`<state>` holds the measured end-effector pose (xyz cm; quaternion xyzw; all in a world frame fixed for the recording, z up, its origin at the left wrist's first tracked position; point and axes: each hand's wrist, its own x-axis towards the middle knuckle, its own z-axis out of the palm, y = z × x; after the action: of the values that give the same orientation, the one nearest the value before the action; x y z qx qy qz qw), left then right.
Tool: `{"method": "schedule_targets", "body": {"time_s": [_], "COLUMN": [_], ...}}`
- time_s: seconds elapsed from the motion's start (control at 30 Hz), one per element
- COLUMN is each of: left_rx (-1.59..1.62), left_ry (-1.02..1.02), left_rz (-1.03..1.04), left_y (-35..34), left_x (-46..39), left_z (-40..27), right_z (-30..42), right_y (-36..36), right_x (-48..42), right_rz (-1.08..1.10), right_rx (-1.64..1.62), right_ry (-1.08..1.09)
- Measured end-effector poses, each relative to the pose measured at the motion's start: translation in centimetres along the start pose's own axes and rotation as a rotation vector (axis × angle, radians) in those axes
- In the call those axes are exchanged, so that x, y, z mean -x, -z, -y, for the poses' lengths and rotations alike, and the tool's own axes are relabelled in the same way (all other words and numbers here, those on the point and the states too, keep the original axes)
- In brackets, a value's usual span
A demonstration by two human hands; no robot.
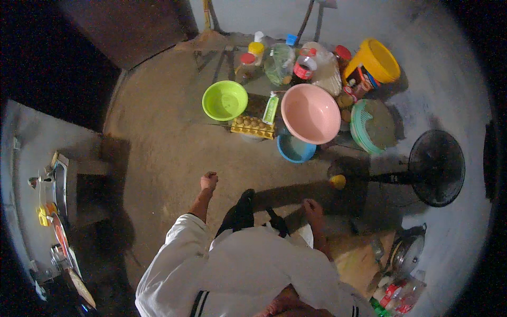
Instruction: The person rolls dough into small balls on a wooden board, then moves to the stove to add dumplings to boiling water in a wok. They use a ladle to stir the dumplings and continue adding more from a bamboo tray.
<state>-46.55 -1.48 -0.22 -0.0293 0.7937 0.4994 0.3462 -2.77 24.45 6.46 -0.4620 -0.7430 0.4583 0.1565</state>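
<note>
My left hand [209, 181] hangs at my side above the brown floor, its fingers curled, with nothing seen in it. On the other side, my right hand [313, 208] hangs low in shadow; its fingers are too dim to make out. Ahead stands a glass-topped table. A lime green basin [225, 100], a yellow egg tray [253, 128] with several eggs and a green-and-white tube [271, 109] are along its near side. A pink basin [311, 114] sits to their right, over a blue basin [296, 148] lower down. Neither hand touches these things.
A black pedestal fan [435, 168] stands at the right. Bottles and bags crowd the table's back, near a yellow bucket [372, 63] and a green colander [366, 126]. A counter with a steel sink [60, 178] runs along the left. Plastic bottles [398, 295] lie at lower right.
</note>
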Motion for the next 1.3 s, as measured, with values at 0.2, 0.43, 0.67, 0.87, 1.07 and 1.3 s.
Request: {"method": "schedule_targets", "body": {"time_s": [0.2, 0.43, 0.67, 0.87, 1.07, 1.3], "left_rx": [0.302, 0.172, 0.113, -0.12, 0.503, 0.863], "left_ry": [0.056, 0.522, 0.787, 1.3, 1.441, 1.06], "left_rz": [-0.087, -0.721, -1.213, -0.718, -0.742, -1.324], "left_y": [7.1, 9.6, -2.5, -18.0, -15.2, 6.6], "left_x": [3.6, 22.2, 39.7, 45.1, 44.7, 45.1], "left_z": [1.9, 11.7, 19.6, 24.2, 27.9, 37.1], "right_z": [18.9, 20.2, 23.1, 31.8, 37.4, 36.6], "right_y": [-11.3, -26.2, -35.4, -47.4, -58.3, -70.5], "right_x": [-13.8, -25.1, -27.5, -11.3, 8.7, 15.9], "right_rz": [0.627, 0.887, 1.21, 1.584, 1.87, 1.817], "right_rx": [-0.345, -0.556, -0.041, 0.148, 0.345, 0.822], "right_ry": [-0.293, -0.474, -0.448, -0.25, 0.056, 0.495]}}
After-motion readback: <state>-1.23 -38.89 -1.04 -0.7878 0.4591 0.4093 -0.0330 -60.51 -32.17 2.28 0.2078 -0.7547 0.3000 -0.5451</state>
